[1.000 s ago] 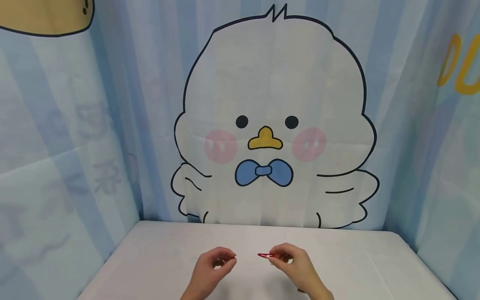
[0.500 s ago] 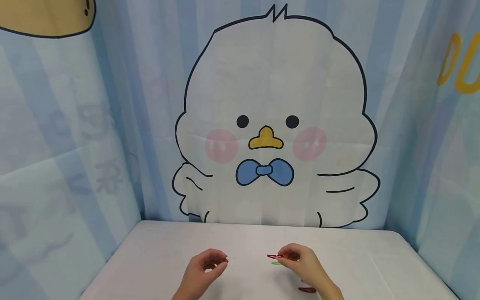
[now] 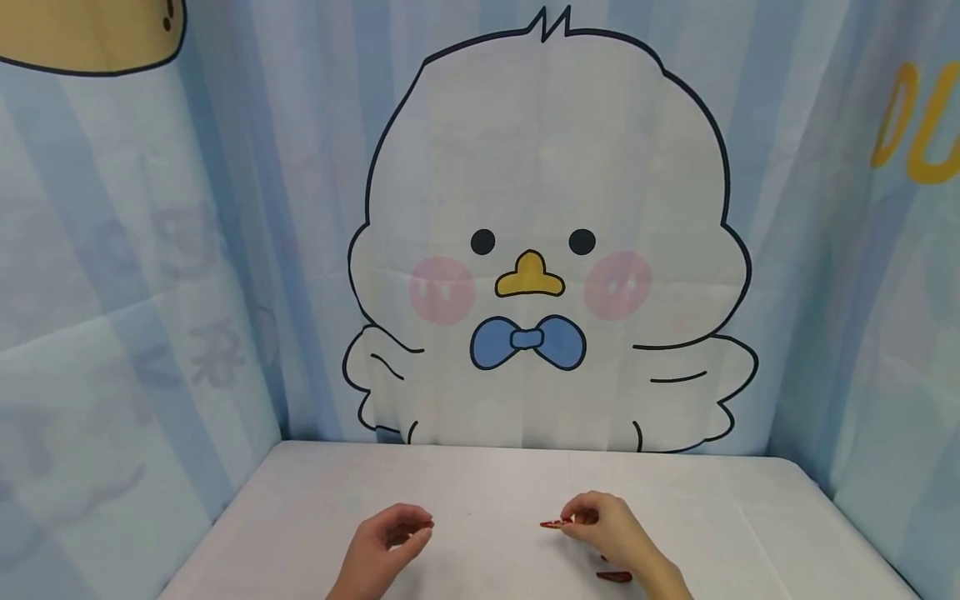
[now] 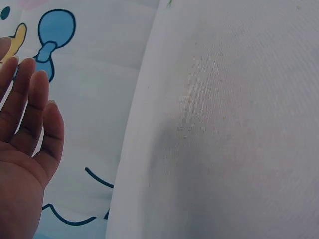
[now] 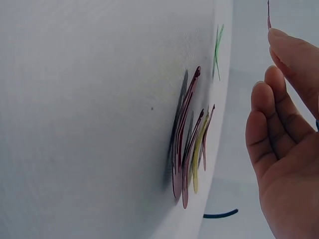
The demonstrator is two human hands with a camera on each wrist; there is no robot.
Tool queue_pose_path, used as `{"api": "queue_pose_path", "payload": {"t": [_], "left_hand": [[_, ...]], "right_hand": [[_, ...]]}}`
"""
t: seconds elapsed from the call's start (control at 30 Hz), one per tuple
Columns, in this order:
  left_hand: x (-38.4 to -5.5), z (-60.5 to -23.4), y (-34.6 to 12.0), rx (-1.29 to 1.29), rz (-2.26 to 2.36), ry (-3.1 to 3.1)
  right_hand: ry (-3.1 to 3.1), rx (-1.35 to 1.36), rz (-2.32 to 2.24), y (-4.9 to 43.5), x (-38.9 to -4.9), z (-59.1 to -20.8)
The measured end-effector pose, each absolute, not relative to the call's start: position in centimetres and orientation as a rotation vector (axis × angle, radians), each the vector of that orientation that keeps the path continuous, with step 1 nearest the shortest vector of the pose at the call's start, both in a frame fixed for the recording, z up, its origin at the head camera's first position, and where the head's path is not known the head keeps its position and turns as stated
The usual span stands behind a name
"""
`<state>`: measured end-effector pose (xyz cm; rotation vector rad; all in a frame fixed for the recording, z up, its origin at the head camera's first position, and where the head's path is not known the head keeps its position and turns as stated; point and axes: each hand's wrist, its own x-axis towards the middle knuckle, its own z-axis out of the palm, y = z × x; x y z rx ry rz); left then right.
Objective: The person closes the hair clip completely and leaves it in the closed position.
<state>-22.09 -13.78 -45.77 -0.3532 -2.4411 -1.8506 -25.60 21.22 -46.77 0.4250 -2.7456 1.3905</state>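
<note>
My right hand point(image 3: 611, 531) pinches a red snap hair clip point(image 3: 552, 524) between thumb and fingertips, above the right-middle of the table. Only a thin end of that clip point(image 5: 269, 17) shows in the right wrist view. Several more clips lie on the table by this hand: a large dark red one point(image 5: 178, 185), a smaller dark red one, a yellow one point(image 5: 196, 174) and another reddish one. Farther off sits a green clip point(image 5: 217, 54), which the head view does not show. My left hand point(image 3: 381, 546) hovers over the table at the left, fingers loosely bent, holding nothing.
A white cloth covers the table point(image 3: 300, 492). Behind it hangs a pale blue curtain point(image 3: 315, 250) printed with a cartoon duck, and curtains close in both sides.
The left hand has drifted left and slightly down. The right hand shifted right, then lowered a little with the red clip. The green clip briefly showed and is hidden again; a dark red clip came into view.
</note>
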Motion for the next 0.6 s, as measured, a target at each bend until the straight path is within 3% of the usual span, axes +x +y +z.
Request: {"api": "queue_pose_path", "payload": {"t": [0.6], "left_hand": [[-21.4, -45.5, -15.7, -0.285, -1.822, -2.479]], "right_hand": [[-2.88, 0.434, 1.193, 21.4, -26.3, -47.6]]}}
